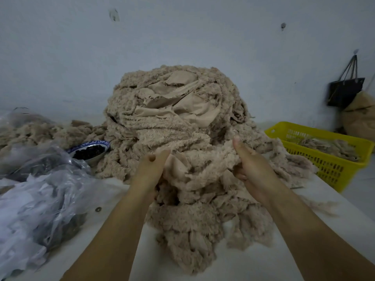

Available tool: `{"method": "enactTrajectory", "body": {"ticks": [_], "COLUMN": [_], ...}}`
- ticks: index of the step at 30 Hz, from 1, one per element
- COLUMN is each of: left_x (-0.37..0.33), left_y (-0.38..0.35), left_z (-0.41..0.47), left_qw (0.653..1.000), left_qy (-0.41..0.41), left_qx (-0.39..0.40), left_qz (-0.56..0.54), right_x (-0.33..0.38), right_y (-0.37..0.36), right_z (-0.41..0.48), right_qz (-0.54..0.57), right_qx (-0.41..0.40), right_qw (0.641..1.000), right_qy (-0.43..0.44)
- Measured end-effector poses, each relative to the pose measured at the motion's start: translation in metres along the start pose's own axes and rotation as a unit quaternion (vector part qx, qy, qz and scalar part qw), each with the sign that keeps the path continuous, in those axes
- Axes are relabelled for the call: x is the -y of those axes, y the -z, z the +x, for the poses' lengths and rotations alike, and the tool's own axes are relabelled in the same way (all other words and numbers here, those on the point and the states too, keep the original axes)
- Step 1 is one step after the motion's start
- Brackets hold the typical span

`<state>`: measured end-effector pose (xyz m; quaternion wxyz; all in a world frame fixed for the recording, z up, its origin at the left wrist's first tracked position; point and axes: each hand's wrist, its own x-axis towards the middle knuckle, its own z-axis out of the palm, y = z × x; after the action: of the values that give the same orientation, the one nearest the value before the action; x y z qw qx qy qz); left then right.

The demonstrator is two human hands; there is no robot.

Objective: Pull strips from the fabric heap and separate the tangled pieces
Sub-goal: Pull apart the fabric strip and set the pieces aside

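Task thing: fabric heap [172, 110] of beige fleecy strips stood mid-worktop, at 12 o'clock from both hands, its loose skirt spilling toward 6 o'clock between the forearms.
Piece in hand: fleece strip [203, 159] was bunched across the front of the heap, touching it, not yet free.
Long axis: the strip ran roughly 9-to-3 o'clock, hand to hand, with slack sagging in the middle.
Left hand [150, 171]: closed on the strip's 9 o'clock end, thumb up, fingers buried in the pile.
Right hand [253, 169]: closed on the 3 o'clock end, thumb up over the fleece, fingers curled under it.
Key relation: both hands sat level at the heap's near foot, so the tangle lay between them and behind, at 12 o'clock. My read is that the pull needed to go back toward 6 o'clock and apart.
Drop spot: yellow basket [328, 169] at 3 o'clock already held some strips, and the right hand was the nearer one.
Snag risk: probably high, since neighbouring strips overlapped the held one.
Other: patterned bowl [89, 152] of dark bits at 10 o'clock, plastic bags [40, 199] at 8 o'clock, white worktop [253, 264] underneath.
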<state>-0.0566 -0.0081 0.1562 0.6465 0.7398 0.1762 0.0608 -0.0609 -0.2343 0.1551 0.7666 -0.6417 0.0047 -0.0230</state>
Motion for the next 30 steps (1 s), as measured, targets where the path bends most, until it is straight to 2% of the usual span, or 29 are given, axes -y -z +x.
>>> {"method": "enactTrajectory", "body": {"ticks": [1,3,4,5,6,8,9,10,11,13,16,20,22,24,26,28,30], "left_x": [0.002,0.002,-0.001,-0.004,-0.006,-0.006,-0.004,-0.001,0.003,0.006,0.007,0.009,0.010,0.011,0.010,0.006,0.001], "left_y": [0.001,0.000,-0.004,-0.011,-0.020,-0.038,-0.045,-0.050,-0.052,-0.051,-0.041,-0.025,-0.020,-0.022,-0.028,-0.036,-0.039], "left_z": [0.002,-0.002,-0.009,-0.015,-0.022,-0.033,-0.036,-0.035,-0.033,-0.028,-0.021,-0.012,-0.009,-0.009,-0.013,-0.018,-0.024], "left_qw": [0.995,0.959,0.939,0.931,0.932,0.934,0.930,0.928,0.933,0.946,0.954,0.964,0.973,0.977,0.979,0.973,0.970], "left_qy": [-0.050,-0.202,-0.276,-0.325,-0.344,-0.305,-0.275,-0.250,-0.230,-0.212,-0.196,-0.163,-0.142,-0.118,-0.095,-0.122,-0.134], "left_qx": [-0.069,-0.181,-0.182,-0.136,-0.054,0.136,0.207,0.243,0.249,0.211,0.169,0.143,0.134,0.150,0.171,0.193,0.201], "left_qz": [0.045,0.086,0.092,0.095,0.104,0.124,0.129,0.129,0.119,0.123,0.149,0.154,0.123,0.094,0.053,0.023,0.031], "right_x": [0.003,0.007,0.007,0.006,0.005,0.002,0.002,0.003,0.003,0.002,-0.003,0.001,0.001,-0.002,-0.007,-0.011,-0.014], "right_y": [-0.002,-0.005,-0.007,-0.010,-0.013,-0.015,-0.016,-0.015,-0.013,-0.007,0.005,0.026,0.035,0.033,0.020,0.005,-0.005], "right_z": [-0.002,-0.006,-0.008,-0.009,-0.008,-0.006,-0.006,-0.005,-0.005,-0.006,0.000,0.009,0.009,0.006,0.000,-0.004,-0.003], "right_qz": [-0.010,-0.032,-0.051,-0.074,-0.092,-0.094,-0.084,-0.079,-0.078,-0.087,-0.087,0.025,0.002,-0.106,-0.226,-0.274,-0.297], "right_qx": [-0.004,0.007,0.018,0.030,0.040,0.045,0.046,0.043,0.037,0.023,-0.039,-0.123,-0.131,-0.076,0.026,0.134,0.177], "right_qw": [1.000,0.999,0.998,0.997,0.995,0.993,0.994,0.994,0.994,0.994,0.994,0.992,0.991,0.991,0.972,0.950,0.933], "right_qy": [0.001,0.010,0.013,0.019,0.024,0.049,0.060,0.063,0.061,0.060,0.057,0.029,0.027,0.022,0.050,0.074,0.100]}}
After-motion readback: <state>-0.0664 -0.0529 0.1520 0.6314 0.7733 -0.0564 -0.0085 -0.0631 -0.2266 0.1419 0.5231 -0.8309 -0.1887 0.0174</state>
